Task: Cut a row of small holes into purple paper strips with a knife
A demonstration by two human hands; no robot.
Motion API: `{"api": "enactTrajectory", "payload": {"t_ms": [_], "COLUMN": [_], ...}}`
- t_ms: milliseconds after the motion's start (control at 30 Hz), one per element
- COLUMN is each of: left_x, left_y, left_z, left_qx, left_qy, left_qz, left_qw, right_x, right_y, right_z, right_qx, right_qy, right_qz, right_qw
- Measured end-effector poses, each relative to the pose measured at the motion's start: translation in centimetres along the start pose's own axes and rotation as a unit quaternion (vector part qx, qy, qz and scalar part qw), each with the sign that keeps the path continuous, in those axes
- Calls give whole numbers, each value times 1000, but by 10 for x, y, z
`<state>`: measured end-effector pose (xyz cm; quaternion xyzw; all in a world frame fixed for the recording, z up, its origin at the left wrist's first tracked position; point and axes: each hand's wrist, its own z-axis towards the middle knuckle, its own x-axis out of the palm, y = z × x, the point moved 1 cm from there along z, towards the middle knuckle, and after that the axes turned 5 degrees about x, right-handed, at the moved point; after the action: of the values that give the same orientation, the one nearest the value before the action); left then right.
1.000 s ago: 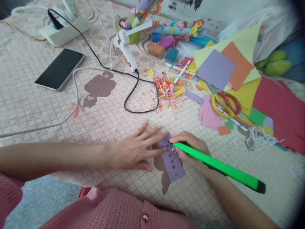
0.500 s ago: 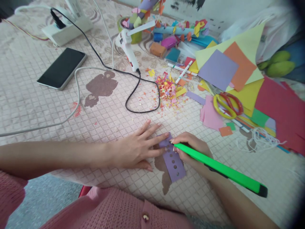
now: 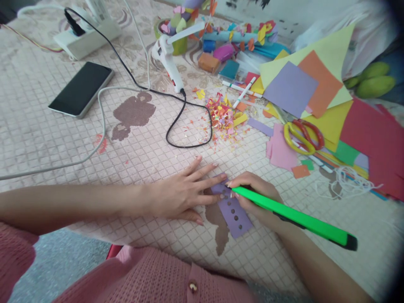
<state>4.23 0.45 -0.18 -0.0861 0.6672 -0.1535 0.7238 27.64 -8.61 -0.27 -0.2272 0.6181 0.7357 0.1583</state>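
A purple paper strip (image 3: 233,214) with a row of dark round spots lies on the quilted cloth in front of me. My left hand (image 3: 186,191) is flat with fingers spread, its fingertips resting on the strip's upper left part. In my right hand (image 3: 255,191) is a bright green cutter-like tool (image 3: 293,216) with a black end; its dark tip is at the upper part of the strip, near my left fingertips. The long green body slants down to the right over my right forearm.
Ahead lie a white glue gun (image 3: 170,63) with a looped black cord, paper scraps (image 3: 224,115) and clay blocks (image 3: 208,62). Scissors (image 3: 303,136), coloured sheets (image 3: 290,89) and white string (image 3: 350,183) are at the right. A phone (image 3: 82,89) and power strip (image 3: 85,40) sit at the left.
The lower end of the purple strip has swung slightly right and up. My right hand and the green tool have shifted a little; my left hand stays spread on the strip.
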Motion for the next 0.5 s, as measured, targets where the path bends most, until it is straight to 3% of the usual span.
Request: {"api": "enactTrajectory", "payload": {"t_ms": [500], "left_x": [-1], "left_y": [-2], "left_z": [0], "left_qx": [-29], "left_qy": [2], "left_qz": [-13], "left_qw": [1000], "right_x": [2], "right_y": [2], "right_z": [0], "right_qx": [-12], "right_qy": [-14], "right_qz": [-13], "right_qw": [1000]}}
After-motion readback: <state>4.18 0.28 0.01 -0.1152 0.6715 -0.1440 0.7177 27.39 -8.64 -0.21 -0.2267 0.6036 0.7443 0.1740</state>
